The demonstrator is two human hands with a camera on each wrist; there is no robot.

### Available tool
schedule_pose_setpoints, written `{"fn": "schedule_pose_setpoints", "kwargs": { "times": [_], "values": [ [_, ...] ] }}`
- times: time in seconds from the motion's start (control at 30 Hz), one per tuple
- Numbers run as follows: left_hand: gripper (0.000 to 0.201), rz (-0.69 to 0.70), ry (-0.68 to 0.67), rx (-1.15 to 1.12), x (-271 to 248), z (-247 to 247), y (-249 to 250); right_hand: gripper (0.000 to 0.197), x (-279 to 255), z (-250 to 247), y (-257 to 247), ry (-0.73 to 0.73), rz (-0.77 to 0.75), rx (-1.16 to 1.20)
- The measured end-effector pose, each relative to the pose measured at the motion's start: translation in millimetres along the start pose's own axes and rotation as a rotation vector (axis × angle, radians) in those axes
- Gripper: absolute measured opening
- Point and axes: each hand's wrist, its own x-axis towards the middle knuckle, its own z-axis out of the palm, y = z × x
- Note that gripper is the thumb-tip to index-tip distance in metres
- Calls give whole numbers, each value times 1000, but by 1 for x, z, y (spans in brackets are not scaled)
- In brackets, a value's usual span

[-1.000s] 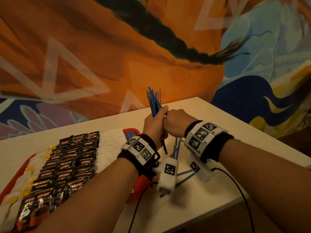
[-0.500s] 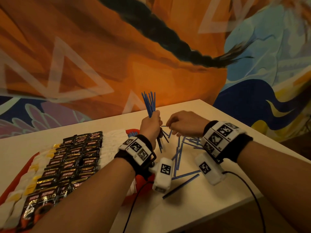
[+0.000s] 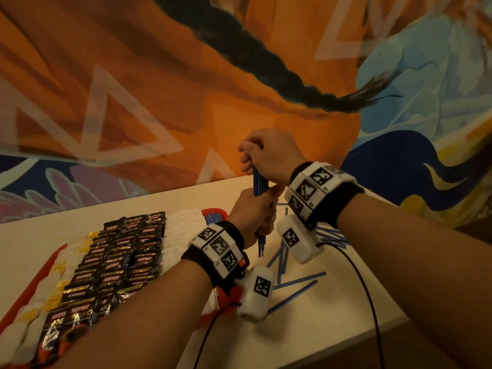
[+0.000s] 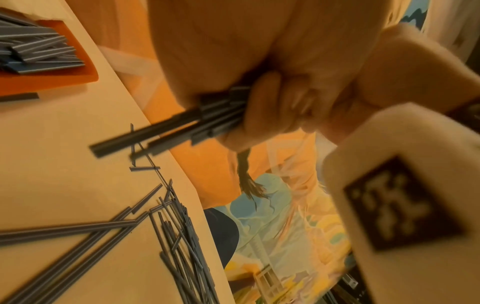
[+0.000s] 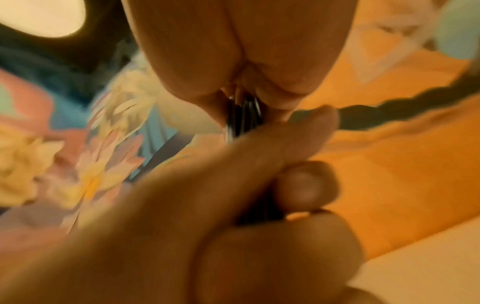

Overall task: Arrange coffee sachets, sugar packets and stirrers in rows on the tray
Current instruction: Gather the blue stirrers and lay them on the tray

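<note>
Stirrers stand bundled upright above the table's far right, left hand gripping their middle. Right hand, half a second ago low beside them, now clamps their tops from above.

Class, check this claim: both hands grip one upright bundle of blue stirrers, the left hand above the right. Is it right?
Not quite. The head view shows the right hand on top and the left hand below. Both do grip the upright bundle of blue stirrers.
</note>
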Motion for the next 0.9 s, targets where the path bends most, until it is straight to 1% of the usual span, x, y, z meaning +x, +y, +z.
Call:
{"fn": "schedule_pose_setpoints", "kwargs": {
  "times": [0.1, 0.13, 0.17, 0.2, 0.27, 0.33, 0.4, 0.43, 0.5, 0.53, 0.6, 0.67, 0.7, 0.77, 0.8, 0.83, 0.87, 0.9],
  "values": [
    [43, 0, 33, -18, -5, -4, -3, 26, -7, 6, 3, -61, -133, -222],
    [42, 2, 45, -25, -6, -4, -4, 25, -9, 7, 5, -70, -142, -222],
    [41, 10, 60, -37, -7, -5, -4, 26, -11, 7, 8, -62, -129, -163],
    [41, 24, 79, -51, -7, -6, -3, 31, -13, 7, 12, -24, -108, -64],
    [44, 69, 124, -71, -6, -10, 1, 39, -23, 7, 20, 79, -23, 169],
    [44, 121, 165, -89, -6, -16, 9, 39, -31, 12, 33, 139, 97, 317],
    [43, 150, 183, -119, -8, -21, 16, 36, -40, 17, 42, 136, 210, 438],
    [43, 157, 182, -132, -8, -23, 18, 36, -44, 19, 43, 137, 236, 492],
    [44, 162, 182, -149, -10, -28, 21, 40, -49, 20, 42, 144, 278, 610],
    [44, 166, 185, -165, -11, -31, 22, 44, -52, 21, 42, 134, 327, 665],
    [45, 192, 188, -206, -14, -36, 26, 53, -61, 28, 40, 60, 492, 734],
    [46, 212, 199, -225, -16, -41, 29, 63, -72, 42, 40, -86, 684, 796],
    [46, 221, 207, -218, -17, -42, 30, 69, -78, 48, 38, -164, 751, 850],
    [44, 244, 215, -163, -21, -41, 28, 81, -80, 61, 34, -261, 802, 1062],
    [42, 254, 218, -117, -24, -40, 26, 81, -78, 66, 31, -267, 798, 1191],
    [40, 262, 220, -65, -27, -39, 23, 76, -76, 69, 26, -241, 789, 1295],
    [41, 269, 220, -8, -30, -39, 20, 67, -73, 71, 21, -199, 787, 1348],
    [43, 277, 221, 43, -32, -41, 18, 53, -72, 73, 17, -170, 792, 1355]
  ]
}}
